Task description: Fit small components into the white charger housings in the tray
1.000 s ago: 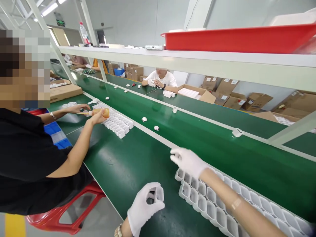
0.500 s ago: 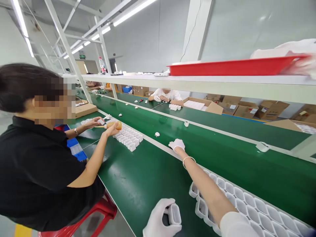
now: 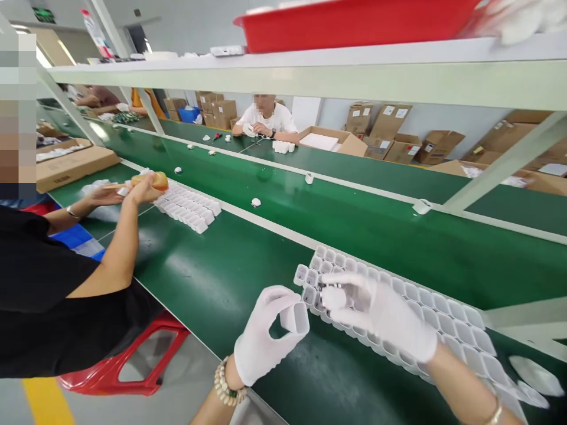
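My left hand [image 3: 263, 336], in a white glove, is closed round a small white plastic shell [image 3: 295, 317] with its open end up, near the bench's front edge. My right hand [image 3: 381, 313], also gloved, pinches a small white part [image 3: 333, 297] just right of the shell, over a long block of white shells [image 3: 443, 321] standing in rows on the green bench [image 3: 230, 277]. The two hands are close together, a few centimetres apart.
A co-worker in black sits at left on a red stool [image 3: 119, 366], holding an orange bottle [image 3: 153, 179] over another block of white shells [image 3: 188, 206]. Loose white parts [image 3: 256, 202] lie on the green conveyor belt. A shelf with a red tray [image 3: 354, 23] runs overhead. Another person [image 3: 266, 121] sits opposite among cardboard boxes.
My right hand has come back from the conveyor belt with a small white part and now sits beside the shell in my left hand. The camera has tilted down.
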`<state>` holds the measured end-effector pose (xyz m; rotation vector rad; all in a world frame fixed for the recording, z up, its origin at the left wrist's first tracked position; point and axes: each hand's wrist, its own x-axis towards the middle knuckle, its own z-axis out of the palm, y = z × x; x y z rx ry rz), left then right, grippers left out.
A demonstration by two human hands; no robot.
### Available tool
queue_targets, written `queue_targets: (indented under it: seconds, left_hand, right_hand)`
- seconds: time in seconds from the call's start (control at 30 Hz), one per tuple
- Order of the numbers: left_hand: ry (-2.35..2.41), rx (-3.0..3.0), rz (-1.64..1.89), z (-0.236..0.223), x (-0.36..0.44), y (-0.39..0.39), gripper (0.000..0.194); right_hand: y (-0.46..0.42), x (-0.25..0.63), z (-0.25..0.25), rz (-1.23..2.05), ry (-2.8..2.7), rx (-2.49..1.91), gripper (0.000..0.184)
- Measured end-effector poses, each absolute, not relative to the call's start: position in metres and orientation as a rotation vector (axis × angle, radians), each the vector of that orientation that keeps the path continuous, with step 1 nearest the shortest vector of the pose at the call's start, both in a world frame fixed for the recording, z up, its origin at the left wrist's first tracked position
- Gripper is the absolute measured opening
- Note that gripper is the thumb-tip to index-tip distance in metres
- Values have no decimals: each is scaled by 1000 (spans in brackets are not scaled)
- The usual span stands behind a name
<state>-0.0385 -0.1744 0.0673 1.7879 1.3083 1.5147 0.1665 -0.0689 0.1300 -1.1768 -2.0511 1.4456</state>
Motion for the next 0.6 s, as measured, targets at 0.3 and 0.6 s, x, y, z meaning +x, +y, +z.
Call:
queue_targets:
  seconds: [0.3, 0.6]
  left_hand:
    - [1201, 1962, 1394, 80, -21, -175, 50]
    - [1228, 1986, 1375, 78, -17, -173, 54]
  right_hand:
    - [-118, 192, 114, 1156, -2210, -986, 46]
    - [-121, 201, 120, 1224, -2343, -1243, 45]
